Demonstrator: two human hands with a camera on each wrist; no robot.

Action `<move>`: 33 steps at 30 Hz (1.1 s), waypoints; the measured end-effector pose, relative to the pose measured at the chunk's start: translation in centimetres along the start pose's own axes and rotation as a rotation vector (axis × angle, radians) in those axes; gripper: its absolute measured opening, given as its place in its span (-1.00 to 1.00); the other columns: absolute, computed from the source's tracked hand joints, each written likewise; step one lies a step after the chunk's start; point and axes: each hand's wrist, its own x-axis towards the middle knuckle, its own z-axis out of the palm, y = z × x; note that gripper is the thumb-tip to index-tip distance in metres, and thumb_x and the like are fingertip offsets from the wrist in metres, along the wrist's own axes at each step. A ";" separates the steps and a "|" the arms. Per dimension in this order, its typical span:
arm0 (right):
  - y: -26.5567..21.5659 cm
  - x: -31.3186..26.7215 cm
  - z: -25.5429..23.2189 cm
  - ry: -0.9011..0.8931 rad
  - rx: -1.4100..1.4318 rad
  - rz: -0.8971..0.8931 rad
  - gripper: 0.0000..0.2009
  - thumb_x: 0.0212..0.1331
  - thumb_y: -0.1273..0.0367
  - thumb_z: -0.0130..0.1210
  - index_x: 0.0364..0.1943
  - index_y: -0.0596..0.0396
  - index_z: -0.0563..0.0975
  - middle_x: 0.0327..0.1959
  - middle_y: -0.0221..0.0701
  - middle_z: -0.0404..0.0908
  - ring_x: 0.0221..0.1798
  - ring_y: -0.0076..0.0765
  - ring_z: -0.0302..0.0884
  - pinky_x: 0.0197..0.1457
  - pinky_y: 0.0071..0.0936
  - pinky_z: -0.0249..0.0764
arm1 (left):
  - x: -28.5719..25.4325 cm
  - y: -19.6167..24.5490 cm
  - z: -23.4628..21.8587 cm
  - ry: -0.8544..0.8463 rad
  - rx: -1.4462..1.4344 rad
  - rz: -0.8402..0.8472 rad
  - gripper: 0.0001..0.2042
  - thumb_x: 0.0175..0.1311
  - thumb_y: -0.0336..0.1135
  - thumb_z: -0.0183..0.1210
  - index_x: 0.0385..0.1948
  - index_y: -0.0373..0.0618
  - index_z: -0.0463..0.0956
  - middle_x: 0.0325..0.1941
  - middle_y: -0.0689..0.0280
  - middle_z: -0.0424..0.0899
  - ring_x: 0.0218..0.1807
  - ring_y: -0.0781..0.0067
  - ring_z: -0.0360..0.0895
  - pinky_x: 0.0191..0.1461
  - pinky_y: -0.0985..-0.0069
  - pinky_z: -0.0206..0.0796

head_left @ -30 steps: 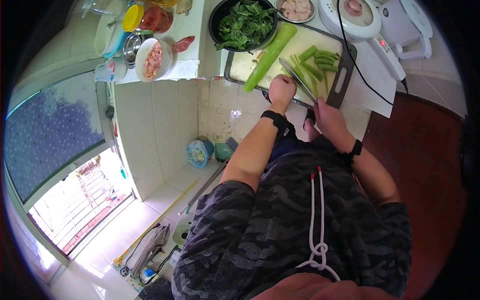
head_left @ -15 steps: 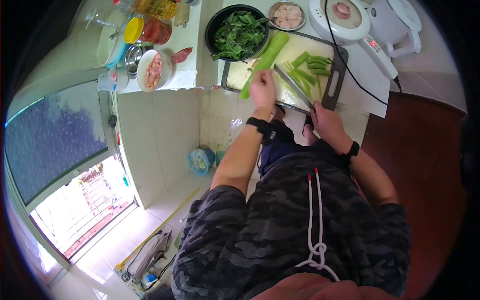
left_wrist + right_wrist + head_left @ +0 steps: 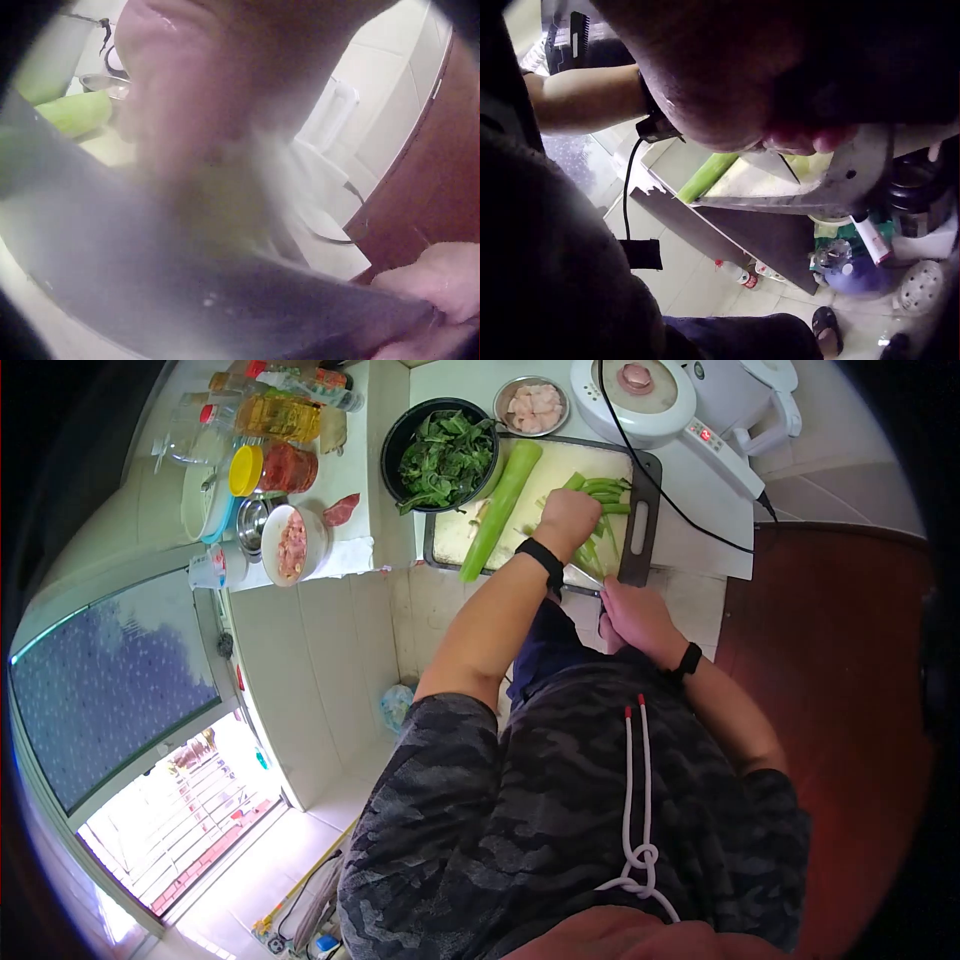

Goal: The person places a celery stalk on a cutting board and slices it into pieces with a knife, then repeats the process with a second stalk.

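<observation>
A pale cutting board [image 3: 545, 470] with a dark rim lies on the counter. A long green stalk [image 3: 500, 510] lies slanted on its left part, and cut green strips [image 3: 608, 487] are piled at its right. My left hand [image 3: 570, 515] rests on the strips with its fingers curled over them. My right hand [image 3: 630, 615] grips the handle of a knife [image 3: 582, 591] at the board's near edge, its blade mostly hidden under my left forearm. In the blurred left wrist view the wide blade [image 3: 187, 285] passes just under my left palm. The right wrist view shows the blade [image 3: 780, 202] and the stalk [image 3: 709, 176].
Behind the board stand a black pan of leafy greens [image 3: 445, 455], a metal bowl of raw meat [image 3: 530, 405] and a white cooker [image 3: 640, 395] with its cord [image 3: 665, 495]. Jars [image 3: 275, 468], an oil bottle [image 3: 270, 415] and a bowl of minced meat [image 3: 290, 545] stand left.
My left hand went from the board's near edge to the long stalk and then right onto the cut strips. The knife drew back toward the near edge.
</observation>
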 end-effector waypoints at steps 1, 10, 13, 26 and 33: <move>0.0 0.0 0.0 -0.002 0.006 0.002 -0.78 0.35 0.27 -0.09 -0.19 0.16 0.42 -0.53 -0.12 0.62 -0.44 0.09 0.62 -0.38 0.04 0.51 | 0.0 -0.3 -0.4 -0.014 0.025 0.049 -0.83 0.13 -0.32 0.10 -0.42 -0.07 0.70 -0.36 0.14 0.72 -0.28 0.11 0.70 -0.25 0.21 0.52; 0.8 0.8 -0.9 0.047 0.055 0.079 -0.77 0.35 0.25 -0.09 -0.19 0.14 0.41 -0.47 -0.06 0.62 -0.36 0.17 0.60 -0.31 0.09 0.48 | -8.0 -3.6 -4.0 0.629 -0.765 -0.435 -0.78 0.16 -0.23 0.26 -0.45 -0.22 0.56 -0.54 0.23 0.63 -0.49 0.34 0.59 -0.43 0.42 0.38; 1.9 1.4 -1.0 0.085 0.060 0.070 -0.77 0.35 0.24 -0.07 -0.20 0.13 0.41 -0.48 -0.06 0.61 -0.37 0.18 0.59 -0.31 0.10 0.47 | -11.0 -3.4 1.6 0.552 -1.220 -0.703 -0.78 0.20 -0.25 0.26 -0.51 -0.24 0.55 -0.59 0.31 0.58 -0.58 0.53 0.47 -0.50 0.52 0.28; -0.3 1.7 -2.1 0.049 0.047 0.086 -0.74 0.38 0.18 -0.06 -0.22 0.12 0.39 -0.53 -0.04 0.57 -0.42 0.25 0.53 -0.36 0.11 0.39 | -7.6 0.2 7.7 0.228 -1.229 -0.949 -0.69 0.16 -0.10 0.20 -0.54 -0.21 0.59 -0.50 0.07 0.68 -0.44 0.20 0.65 -0.29 0.33 0.46; -0.7 1.3 -1.5 0.031 0.026 0.122 -0.76 0.37 0.22 -0.12 -0.29 0.11 0.41 -0.55 -0.04 0.59 -0.43 0.22 0.57 -0.32 0.12 0.45 | -7.3 0.3 6.8 0.174 -1.040 -0.959 -0.69 0.15 -0.07 0.16 -0.49 -0.18 0.61 -0.43 -0.02 0.67 -0.27 -0.07 0.64 -0.12 0.18 0.46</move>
